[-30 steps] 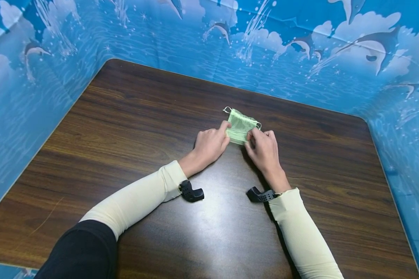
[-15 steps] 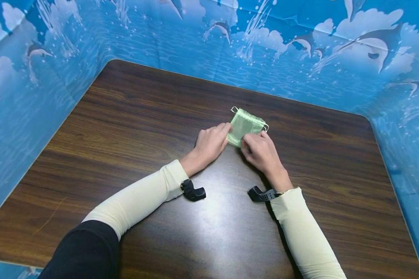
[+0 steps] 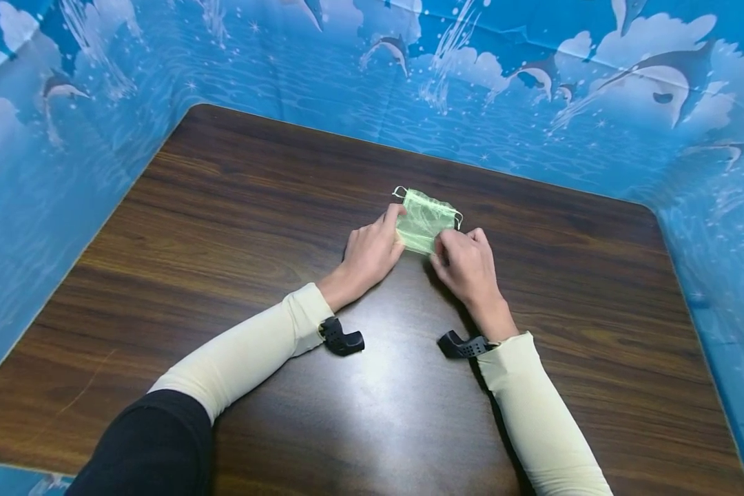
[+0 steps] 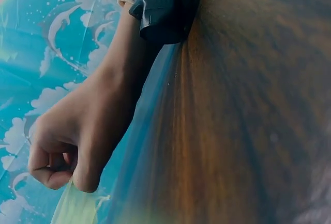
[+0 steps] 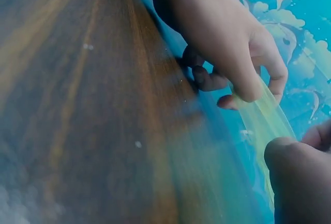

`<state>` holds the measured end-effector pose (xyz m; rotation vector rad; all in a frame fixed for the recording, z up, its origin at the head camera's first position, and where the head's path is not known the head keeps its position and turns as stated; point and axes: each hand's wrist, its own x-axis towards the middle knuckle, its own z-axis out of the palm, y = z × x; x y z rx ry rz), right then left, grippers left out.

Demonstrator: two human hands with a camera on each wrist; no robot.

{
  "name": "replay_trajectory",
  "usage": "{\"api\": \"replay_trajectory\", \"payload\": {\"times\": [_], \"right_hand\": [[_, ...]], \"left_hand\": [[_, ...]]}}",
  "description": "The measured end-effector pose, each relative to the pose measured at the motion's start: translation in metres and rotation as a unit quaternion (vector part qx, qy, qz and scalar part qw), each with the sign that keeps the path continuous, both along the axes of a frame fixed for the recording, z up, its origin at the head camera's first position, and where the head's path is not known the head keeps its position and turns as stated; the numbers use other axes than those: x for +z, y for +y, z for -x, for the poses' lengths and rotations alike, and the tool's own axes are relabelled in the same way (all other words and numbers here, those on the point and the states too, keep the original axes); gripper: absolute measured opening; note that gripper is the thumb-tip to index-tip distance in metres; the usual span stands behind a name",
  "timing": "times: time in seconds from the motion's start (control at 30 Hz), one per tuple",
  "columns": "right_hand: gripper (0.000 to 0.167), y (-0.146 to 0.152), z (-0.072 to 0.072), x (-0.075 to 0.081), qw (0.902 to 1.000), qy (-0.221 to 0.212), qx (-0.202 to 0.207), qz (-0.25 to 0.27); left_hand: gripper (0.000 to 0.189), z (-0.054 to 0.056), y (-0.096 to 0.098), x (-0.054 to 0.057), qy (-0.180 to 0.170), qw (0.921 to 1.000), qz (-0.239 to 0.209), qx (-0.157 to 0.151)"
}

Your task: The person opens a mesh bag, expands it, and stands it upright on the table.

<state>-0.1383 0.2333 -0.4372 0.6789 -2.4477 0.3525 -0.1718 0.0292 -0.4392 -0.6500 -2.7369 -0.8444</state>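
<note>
A small sheer pale-green drawstring pouch point(image 3: 426, 222) is stretched between both hands, with a white cord loop at each upper corner. My left hand point(image 3: 372, 252) pinches its left edge between thumb and fingers. Its lower right part is in the grip of my right hand point(image 3: 468, 266), whose curled fingers hide that corner. In the left wrist view, the right hand point(image 4: 83, 131) holds the end of the pouch point(image 4: 76, 207). The right wrist view shows the left hand point(image 5: 222, 38) on one end of the pouch point(image 5: 262, 114) and the right thumb point(image 5: 294, 169) on the other.
The hands work over a dark wood-grain table point(image 3: 242, 207). A blue curtain point(image 3: 322, 89) printed with dolphins rises along its back and sides. Black camera mounts point(image 3: 342, 337) sit on both wrists, over cream sleeves point(image 3: 242, 355).
The pouch shifted right half a second ago and is now back to the left, slightly farther up. The left hand's fingers, flat along its edge then, now pinch it.
</note>
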Motion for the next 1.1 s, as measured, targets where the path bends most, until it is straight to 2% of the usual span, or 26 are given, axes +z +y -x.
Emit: {"api": "replay_trajectory", "payload": {"times": [0.1,0.17,0.23,0.33,0.43,0.57,0.67,0.87,0.97,1.1], "right_hand": [[0.026,0.000,-0.001,-0.001,0.9985,-0.044,-0.034,0.004],[0.036,0.003,-0.001,-0.001,0.9969,-0.069,-0.036,0.005],[0.038,0.003,-0.001,0.001,0.9958,-0.087,-0.028,0.004],[0.034,0.003,-0.001,-0.001,0.9958,-0.091,-0.008,-0.008],[0.030,0.002,-0.001,-0.002,0.9964,-0.083,0.005,-0.017],[0.033,0.000,-0.001,-0.003,0.9969,-0.075,0.012,-0.022],[0.034,-0.001,0.000,-0.004,0.9973,-0.070,0.014,-0.021],[0.029,-0.001,0.002,-0.003,0.9985,-0.049,0.009,-0.020],[0.028,0.000,0.003,-0.003,0.9984,-0.051,0.002,-0.023],[0.025,0.002,0.003,-0.003,0.9989,-0.041,-0.004,-0.024]], "left_hand": [[0.045,0.000,-0.002,0.001,-0.011,0.9997,0.021,-0.009],[0.043,-0.001,0.001,0.002,-0.013,0.9987,0.048,-0.011],[0.045,-0.003,0.003,0.003,-0.008,0.9969,0.078,-0.010],[0.051,-0.007,0.005,0.002,0.023,0.9928,0.116,-0.019],[0.043,-0.009,0.007,0.000,0.062,0.9893,0.127,-0.037],[0.021,-0.011,0.007,0.000,0.100,0.9857,0.126,-0.050],[0.016,-0.011,0.006,0.000,0.110,0.9840,0.130,-0.053],[0.008,-0.009,0.005,0.001,0.091,0.9861,0.124,-0.063],[0.005,-0.007,0.005,0.002,0.077,0.9903,0.097,-0.062],[0.014,-0.008,0.004,0.002,0.073,0.9951,0.050,-0.044]]}}
